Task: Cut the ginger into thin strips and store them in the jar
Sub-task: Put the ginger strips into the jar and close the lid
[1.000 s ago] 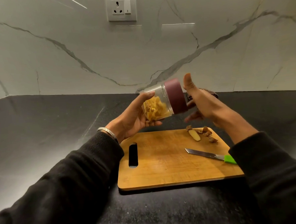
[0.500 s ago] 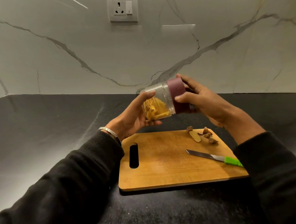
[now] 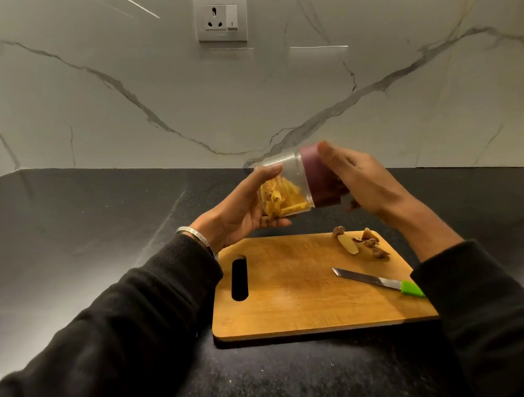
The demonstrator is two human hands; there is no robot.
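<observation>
Head view, only one I've got: my left hand [image 3: 240,210] is wrapped around the clear body of the jar [image 3: 287,186], holding it on its side above the far edge of the cutting board [image 3: 290,291]. Ginger strips [image 3: 280,199] sit inside against the lower wall. My right hand [image 3: 363,181] is curled over the maroon lid [image 3: 320,177] — looks like the closing twist, though I can't tell if the threads have caught.

Risk: jar is sideways, so a cross-threaded or loose lid dumps the strips onto the counter [image 3: 104,221]. Left grip is mostly fingertips; torque could spin the jar. Knife [image 3: 377,281] lies below my right forearm, and the ginger scraps [image 3: 363,241] are close by.
</observation>
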